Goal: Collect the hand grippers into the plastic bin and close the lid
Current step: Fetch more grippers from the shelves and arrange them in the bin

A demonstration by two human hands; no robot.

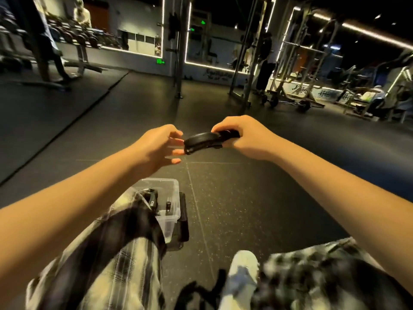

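My right hand point(243, 136) grips the handle end of a black hand gripper point(202, 141) held out in front of me above the floor. My left hand point(159, 145) is beside it, fingers spread and loosely extended, fingertips touching or nearly touching the gripper's rounded end. Below, between my knees, stands a clear plastic bin point(172, 212) with its top open; dark hand grippers point(152, 196) lie inside, partly hidden by my plaid trouser leg. A dark flat piece point(184, 222) lies against the bin's right side; I cannot tell if it is the lid.
I sit on a dark speckled rubber gym floor point(234, 209). My plaid-clad legs and a white shoe point(242, 271) fill the foreground. Squat racks and barbells point(290, 101) stand at the back right, a steel post point(178, 86) at centre, benches at the far left.
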